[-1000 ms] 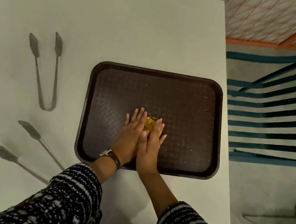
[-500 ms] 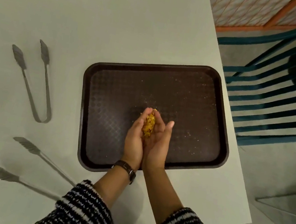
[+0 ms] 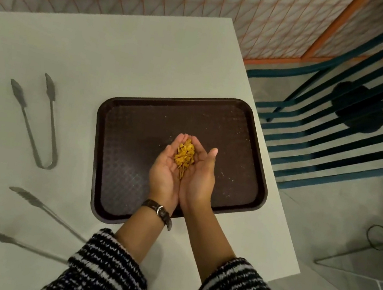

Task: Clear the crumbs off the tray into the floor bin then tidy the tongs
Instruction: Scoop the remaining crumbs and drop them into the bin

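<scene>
A dark brown tray (image 3: 139,121) lies on the white table (image 3: 124,54), with small pale specks scattered on its right half. Above the tray my left hand (image 3: 164,173) and my right hand (image 3: 199,178) are cupped together, palms up. A heap of yellow-orange crumbs (image 3: 184,157) rests in the hollow between them. One pair of metal tongs (image 3: 38,125) lies on the table left of the tray. A second pair of tongs (image 3: 29,224) lies nearer me at the lower left, its hinge end hidden by my left sleeve. No floor bin is in view.
A teal slatted chair (image 3: 339,123) stands right of the table, with a dark round object on it. A cable and a thin metal frame (image 3: 356,251) lie on the floor at the right. A tiled wall with orange lines runs behind the table.
My hands scooped the crumbs together on the tray, then turned palms up and lifted them off its surface. The view has swung to the right.
</scene>
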Available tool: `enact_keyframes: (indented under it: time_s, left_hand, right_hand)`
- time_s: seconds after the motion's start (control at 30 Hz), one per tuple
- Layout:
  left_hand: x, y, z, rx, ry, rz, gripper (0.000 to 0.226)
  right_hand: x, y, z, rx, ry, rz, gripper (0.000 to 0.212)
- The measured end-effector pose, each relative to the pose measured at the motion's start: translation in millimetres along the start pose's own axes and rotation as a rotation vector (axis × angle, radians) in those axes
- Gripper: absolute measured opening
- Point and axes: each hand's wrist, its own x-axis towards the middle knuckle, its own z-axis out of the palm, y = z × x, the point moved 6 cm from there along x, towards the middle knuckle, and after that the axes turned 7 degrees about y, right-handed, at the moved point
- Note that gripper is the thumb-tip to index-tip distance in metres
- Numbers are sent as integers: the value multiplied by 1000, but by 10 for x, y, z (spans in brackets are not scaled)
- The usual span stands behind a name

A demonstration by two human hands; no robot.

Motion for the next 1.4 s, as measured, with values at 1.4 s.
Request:
enact_keyframes:
  time_s: [1.4]
  left_hand:
    - [-1077,-4971,-2164,404,207,-317,48]
  right_hand:
    - [-476,925,-5540,-17,387,197,51]
